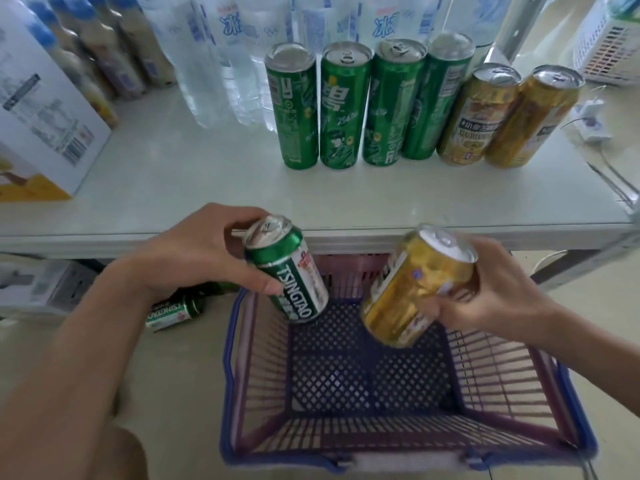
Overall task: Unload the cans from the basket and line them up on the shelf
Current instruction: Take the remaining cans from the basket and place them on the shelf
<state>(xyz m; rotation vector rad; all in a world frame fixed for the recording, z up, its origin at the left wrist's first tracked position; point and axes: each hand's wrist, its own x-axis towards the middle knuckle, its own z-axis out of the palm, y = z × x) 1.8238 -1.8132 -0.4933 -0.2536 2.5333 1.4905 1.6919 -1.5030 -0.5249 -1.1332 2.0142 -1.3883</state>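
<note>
Beyond both hands, a white shelf [207,188] carries a row of six upright cans: four green cans [367,105] side by side, then two gold cans [505,116] touching at the right end. Clear water bottles [221,57] stand behind them, and a white carton [41,112] sits far left of the left hand. Below the hands lies a blue and pink basket [568,393], its mesh floor bare. The left hand [194,258] grips a green Tsingtao can [291,275] near its top; the can tilts, top up and leftward, base down toward the basket. The right hand [491,292] grips a gold can [415,289], tilted with its top up and rightward. Another green can [173,311] lies on its side on the floor under the left wrist.
</note>
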